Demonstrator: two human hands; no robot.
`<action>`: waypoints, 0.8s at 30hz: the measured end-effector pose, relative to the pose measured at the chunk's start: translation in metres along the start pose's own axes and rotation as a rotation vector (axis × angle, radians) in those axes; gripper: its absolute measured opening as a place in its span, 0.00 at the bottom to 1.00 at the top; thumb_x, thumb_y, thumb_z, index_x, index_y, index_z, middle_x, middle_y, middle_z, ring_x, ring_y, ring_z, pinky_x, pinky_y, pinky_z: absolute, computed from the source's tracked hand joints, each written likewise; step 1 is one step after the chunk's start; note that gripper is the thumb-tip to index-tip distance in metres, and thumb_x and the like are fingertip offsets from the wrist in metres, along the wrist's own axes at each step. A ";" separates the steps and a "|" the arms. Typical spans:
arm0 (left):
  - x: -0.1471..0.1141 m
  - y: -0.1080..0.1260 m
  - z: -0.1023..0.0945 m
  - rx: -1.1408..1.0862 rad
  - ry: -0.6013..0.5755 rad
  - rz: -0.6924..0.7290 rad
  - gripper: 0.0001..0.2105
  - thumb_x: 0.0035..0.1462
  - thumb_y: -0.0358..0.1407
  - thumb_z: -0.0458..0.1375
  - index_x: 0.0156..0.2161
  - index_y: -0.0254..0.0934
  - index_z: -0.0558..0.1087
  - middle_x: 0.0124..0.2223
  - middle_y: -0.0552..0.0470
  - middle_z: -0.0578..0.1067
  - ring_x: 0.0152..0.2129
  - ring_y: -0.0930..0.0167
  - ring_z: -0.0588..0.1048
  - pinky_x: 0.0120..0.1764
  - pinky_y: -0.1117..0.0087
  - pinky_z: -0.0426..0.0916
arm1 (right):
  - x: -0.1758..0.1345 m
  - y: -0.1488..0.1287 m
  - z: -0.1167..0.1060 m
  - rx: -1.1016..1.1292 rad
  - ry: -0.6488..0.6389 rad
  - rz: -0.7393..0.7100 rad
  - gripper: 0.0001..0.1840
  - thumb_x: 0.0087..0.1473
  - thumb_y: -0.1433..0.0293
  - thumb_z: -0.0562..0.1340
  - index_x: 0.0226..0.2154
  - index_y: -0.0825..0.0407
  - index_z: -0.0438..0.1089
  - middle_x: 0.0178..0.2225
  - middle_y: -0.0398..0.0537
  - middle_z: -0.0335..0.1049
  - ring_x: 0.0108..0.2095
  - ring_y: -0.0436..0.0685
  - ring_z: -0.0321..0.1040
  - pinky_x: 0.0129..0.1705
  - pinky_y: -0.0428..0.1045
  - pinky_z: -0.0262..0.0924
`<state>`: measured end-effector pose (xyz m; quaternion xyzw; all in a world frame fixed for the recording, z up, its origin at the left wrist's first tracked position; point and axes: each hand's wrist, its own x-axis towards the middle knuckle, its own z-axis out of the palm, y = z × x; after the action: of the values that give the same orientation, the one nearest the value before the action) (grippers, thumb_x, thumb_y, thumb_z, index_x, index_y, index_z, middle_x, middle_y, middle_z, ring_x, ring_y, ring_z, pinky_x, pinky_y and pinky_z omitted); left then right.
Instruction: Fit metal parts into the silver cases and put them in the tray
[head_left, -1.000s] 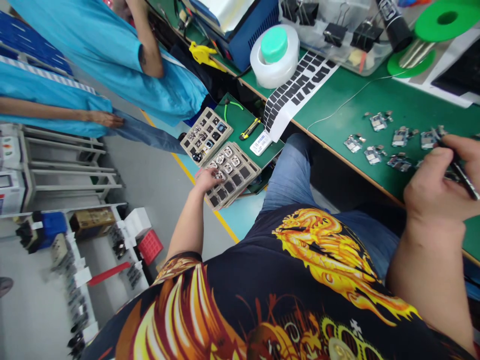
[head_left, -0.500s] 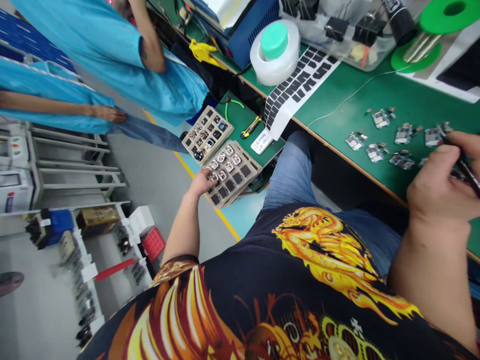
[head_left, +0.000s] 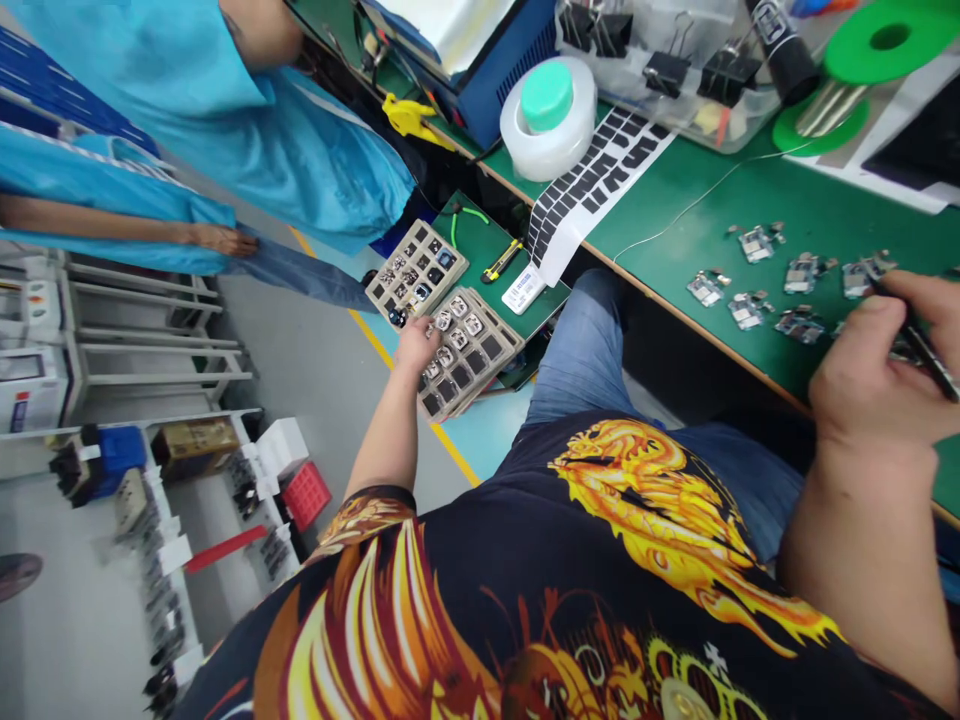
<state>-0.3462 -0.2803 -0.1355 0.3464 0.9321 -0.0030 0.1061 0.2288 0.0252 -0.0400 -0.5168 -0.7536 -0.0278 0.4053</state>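
Observation:
My left hand (head_left: pixel 417 346) reaches over the near left edge of a beige compartment tray (head_left: pixel 495 352). Its fingers are bunched at the upper left cells, and what they pinch, if anything, is hidden. Small silvery square parts (head_left: pixel 459 338) sit in several of the cells; other cells show dark bottoms. My right hand (head_left: pixel 870 365) is closed around a slim black tweezers-like tool (head_left: pixel 928 350) above the green bench. The tool's tip is by one of several small circuit boards (head_left: pixel 862 276) spread on the mat.
A second beige tray (head_left: pixel 397 262) with dark parts adjoins the first. Nearby lie a yellow cutter (head_left: pixel 501 262), green-handled pliers (head_left: pixel 459 222) and a white label card (head_left: pixel 523 288). A tape roll (head_left: pixel 517 125) and solder spool (head_left: pixel 817 122) stand behind. Two people in blue (head_left: pixel 330 165) stand left.
My left hand has moved up and right along the tray, toward its upper left corner. My right hand stays by the circuit boards with the tool, nearly unmoved. The view has shifted slightly.

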 end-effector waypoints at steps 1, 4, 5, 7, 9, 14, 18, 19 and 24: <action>0.006 0.005 0.002 0.002 0.013 -0.015 0.22 0.68 0.43 0.55 0.60 0.36 0.78 0.61 0.35 0.76 0.56 0.54 0.78 0.63 0.57 0.70 | 0.000 0.001 0.001 0.013 0.026 -0.040 0.26 0.72 0.53 0.59 0.45 0.54 0.86 0.38 0.60 0.86 0.46 0.66 0.86 0.50 0.63 0.73; 0.021 0.015 0.006 0.016 0.016 -0.074 0.21 0.69 0.45 0.54 0.53 0.32 0.82 0.56 0.31 0.79 0.51 0.52 0.80 0.57 0.56 0.73 | -0.001 0.006 0.006 0.016 0.095 -0.108 0.24 0.71 0.55 0.60 0.43 0.55 0.85 0.35 0.59 0.85 0.44 0.65 0.86 0.49 0.60 0.74; 0.024 0.017 0.005 0.020 0.005 -0.089 0.20 0.68 0.45 0.55 0.50 0.32 0.82 0.53 0.32 0.80 0.49 0.52 0.80 0.55 0.57 0.73 | -0.001 0.006 0.007 0.019 0.119 -0.127 0.24 0.71 0.55 0.60 0.42 0.55 0.85 0.34 0.59 0.85 0.43 0.65 0.86 0.49 0.59 0.75; 0.029 0.018 0.003 0.026 -0.022 -0.109 0.18 0.67 0.44 0.55 0.45 0.33 0.83 0.46 0.34 0.83 0.45 0.53 0.81 0.50 0.59 0.74 | -0.001 0.006 0.008 0.029 0.160 -0.167 0.26 0.71 0.54 0.59 0.41 0.56 0.85 0.33 0.58 0.84 0.41 0.64 0.86 0.47 0.58 0.75; 0.034 0.018 0.000 0.033 -0.042 -0.126 0.17 0.66 0.43 0.56 0.42 0.34 0.83 0.42 0.35 0.83 0.42 0.54 0.81 0.47 0.61 0.73 | 0.001 0.003 0.008 0.040 0.196 -0.198 0.27 0.70 0.53 0.58 0.40 0.56 0.85 0.32 0.58 0.84 0.40 0.64 0.86 0.46 0.57 0.76; 0.041 0.021 -0.003 0.050 -0.078 -0.180 0.14 0.62 0.43 0.59 0.36 0.35 0.82 0.38 0.36 0.83 0.39 0.55 0.81 0.43 0.62 0.72 | 0.005 -0.004 0.004 0.103 0.241 -0.238 0.23 0.69 0.56 0.60 0.40 0.55 0.85 0.31 0.56 0.84 0.39 0.64 0.87 0.45 0.56 0.77; 0.040 0.028 -0.009 0.046 -0.090 -0.213 0.13 0.61 0.43 0.60 0.34 0.35 0.81 0.33 0.39 0.81 0.36 0.57 0.80 0.40 0.63 0.71 | 0.003 -0.003 0.005 0.059 0.218 -0.200 0.28 0.71 0.53 0.57 0.40 0.56 0.85 0.31 0.57 0.84 0.39 0.64 0.86 0.46 0.57 0.77; 0.038 0.030 -0.013 0.044 -0.081 -0.213 0.14 0.61 0.43 0.59 0.35 0.35 0.81 0.32 0.39 0.81 0.35 0.57 0.80 0.39 0.63 0.70 | 0.003 -0.003 0.005 0.044 0.205 -0.190 0.30 0.71 0.51 0.56 0.40 0.56 0.85 0.31 0.58 0.83 0.39 0.64 0.86 0.46 0.58 0.76; 0.001 0.061 -0.027 0.016 0.069 -0.153 0.24 0.73 0.42 0.43 0.42 0.31 0.80 0.38 0.35 0.81 0.39 0.56 0.79 0.42 0.59 0.69 | -0.003 0.005 0.004 0.022 0.113 -0.062 0.34 0.73 0.47 0.54 0.43 0.56 0.85 0.35 0.63 0.84 0.44 0.66 0.85 0.50 0.62 0.73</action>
<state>-0.3125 -0.2315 -0.1055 0.2747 0.9589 -0.0066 0.0708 0.2312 0.0276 -0.0463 -0.4862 -0.7456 -0.0614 0.4516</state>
